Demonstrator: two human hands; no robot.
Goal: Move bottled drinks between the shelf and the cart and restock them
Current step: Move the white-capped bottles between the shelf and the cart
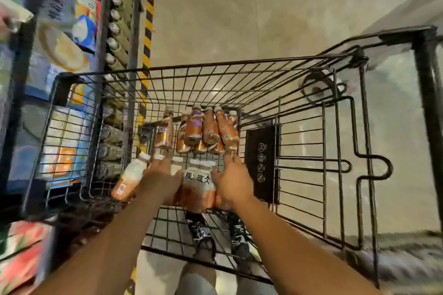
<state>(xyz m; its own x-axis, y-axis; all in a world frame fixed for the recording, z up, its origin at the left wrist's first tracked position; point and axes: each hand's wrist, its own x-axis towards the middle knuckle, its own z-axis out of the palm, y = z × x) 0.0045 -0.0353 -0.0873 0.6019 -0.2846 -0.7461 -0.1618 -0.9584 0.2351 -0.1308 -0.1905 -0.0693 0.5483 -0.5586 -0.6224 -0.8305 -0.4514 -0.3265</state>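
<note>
A black wire cart (239, 72) stands below me. Several brown bottled drinks with white caps (211, 132) lie at its far end. Nearer me, a cluster of orange-brown bottles with white labels (199, 182) is clamped between both hands over the cart. My left hand (160, 179) presses the cluster's left side, with one bottle (129, 179) sticking out tilted to its left. My right hand (233, 179) presses the right side, fingers spread forward.
The shelf (115, 38) on the left carries rows of capped bottles and colourful boxes (62, 52). A black sign plate (261, 163) hangs on the cart's right wall. Yellow-black floor tape (148, 21) runs beside the shelf. My shoes (203, 235) show under the cart.
</note>
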